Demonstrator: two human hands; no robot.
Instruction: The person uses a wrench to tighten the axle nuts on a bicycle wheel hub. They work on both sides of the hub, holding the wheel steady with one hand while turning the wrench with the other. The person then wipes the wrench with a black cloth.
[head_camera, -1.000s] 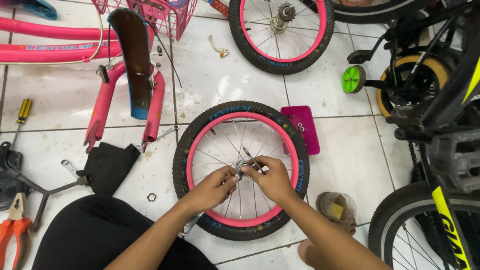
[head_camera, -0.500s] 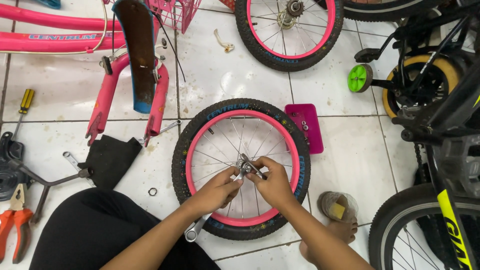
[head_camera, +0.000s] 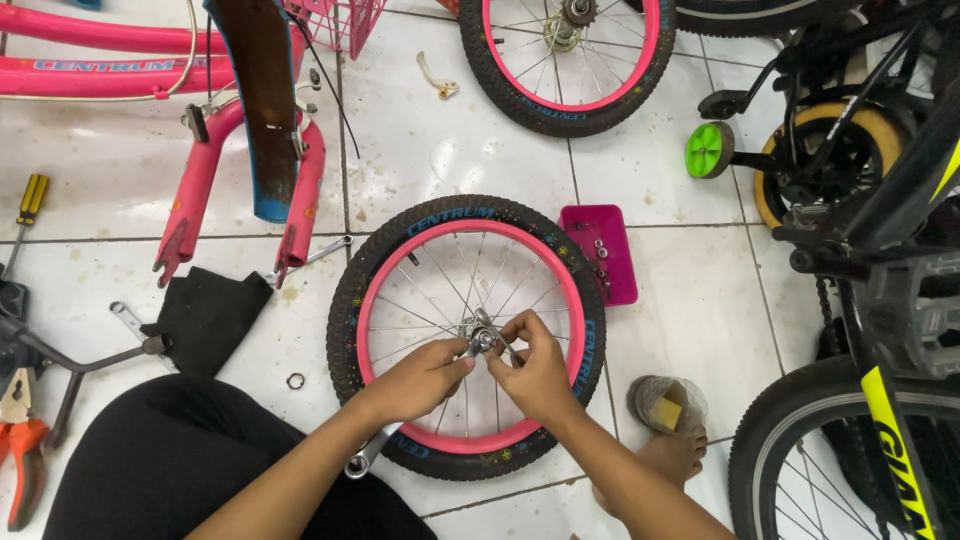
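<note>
The left hand (head_camera: 420, 380), just below the frame's centre, is wrapped around a long silver metal wrench (head_camera: 372, 452) whose head reaches the hub, while the right hand (head_camera: 535, 372) pinches the small silver axle hardware (head_camera: 482, 337) at the hub between thumb and fingertips. To do this well, I judge the wrench should sit square on the nut while the fingers steady the axle, so nothing slips or rounds off. The small bicycle wheel with a black knobby tyre and pink rim (head_camera: 466, 337) lies flat on the white tiled floor (head_camera: 440, 150) in mid-frame, its thin spokes intact. Right of it lies a magenta plastic tray (head_camera: 606, 262); upper left, a pink bicycle fork (head_camera: 190, 205).
</note>
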